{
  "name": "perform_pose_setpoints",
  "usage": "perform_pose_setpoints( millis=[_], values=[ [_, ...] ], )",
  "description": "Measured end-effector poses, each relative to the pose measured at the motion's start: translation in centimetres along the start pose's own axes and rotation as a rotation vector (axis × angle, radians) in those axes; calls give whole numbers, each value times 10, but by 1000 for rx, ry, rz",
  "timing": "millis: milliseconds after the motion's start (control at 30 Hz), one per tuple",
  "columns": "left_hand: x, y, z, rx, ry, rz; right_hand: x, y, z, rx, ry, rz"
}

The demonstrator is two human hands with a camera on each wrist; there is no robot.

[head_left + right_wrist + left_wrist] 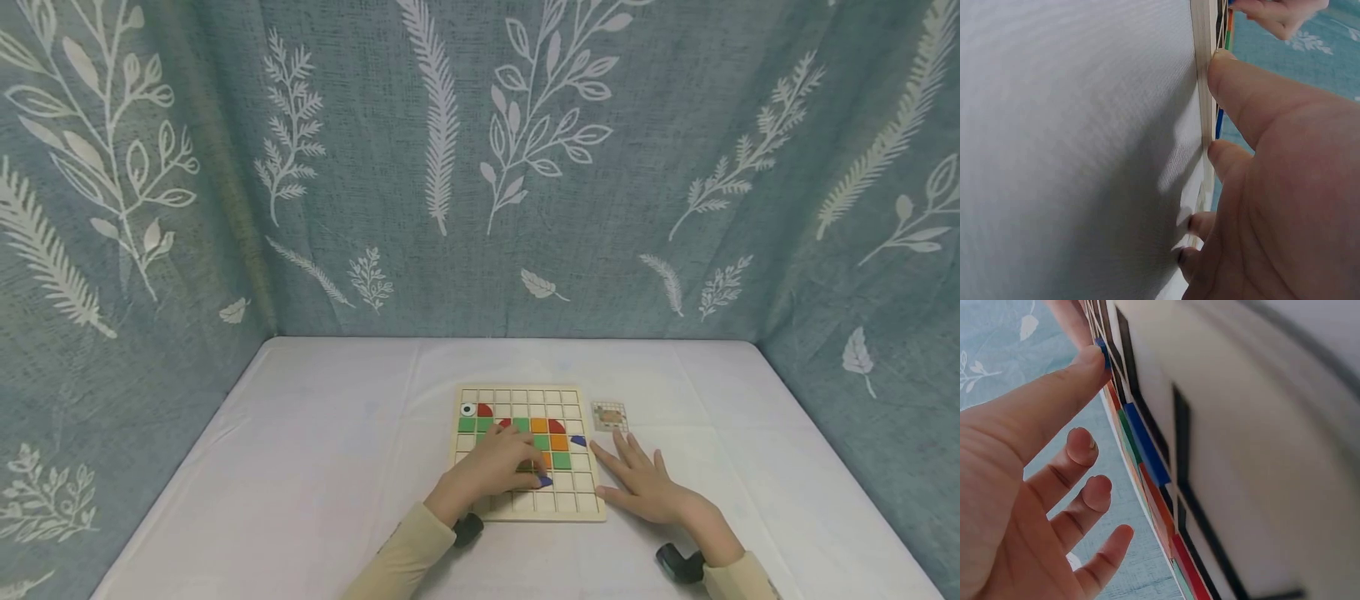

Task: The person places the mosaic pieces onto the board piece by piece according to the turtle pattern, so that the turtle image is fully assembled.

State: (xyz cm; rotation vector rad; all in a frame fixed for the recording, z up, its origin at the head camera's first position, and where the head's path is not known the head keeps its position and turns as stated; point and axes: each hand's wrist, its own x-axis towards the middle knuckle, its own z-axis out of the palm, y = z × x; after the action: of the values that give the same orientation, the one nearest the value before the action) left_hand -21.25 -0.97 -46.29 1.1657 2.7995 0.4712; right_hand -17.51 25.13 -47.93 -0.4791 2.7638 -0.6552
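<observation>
My left hand reaches over a wooden grid board, thumb and index finger bent to a small blue piece in a lower cell. In the left wrist view the thumb tip lies on that blue piece, while the other fingers stand off the board. Spread flat, my right hand rests at the board's right edge; its thumb and index fingertip touch the frame. Green tiles, red quarter-round pieces and orange tiles fill several cells, some hidden under the left hand.
Beyond my right fingertips lies a small pattern card. An eye-like round piece sits at the board's upper left, another blue piece at its right side. White cloth covers the table, with leaf-patterned curtains around.
</observation>
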Motion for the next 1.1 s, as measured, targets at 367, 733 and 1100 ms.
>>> perform_pose_setpoints(
  millis=[367,733,1100],
  values=[
    [-3,2,-3,14,-2,14,2,0,2,-3,3,7],
    [-5,0,-9,0,33,43,2,0,0,-2,6,5],
    [-13,-15,-17,16,94,-12,1,0,0,10,3,12]
  ],
)
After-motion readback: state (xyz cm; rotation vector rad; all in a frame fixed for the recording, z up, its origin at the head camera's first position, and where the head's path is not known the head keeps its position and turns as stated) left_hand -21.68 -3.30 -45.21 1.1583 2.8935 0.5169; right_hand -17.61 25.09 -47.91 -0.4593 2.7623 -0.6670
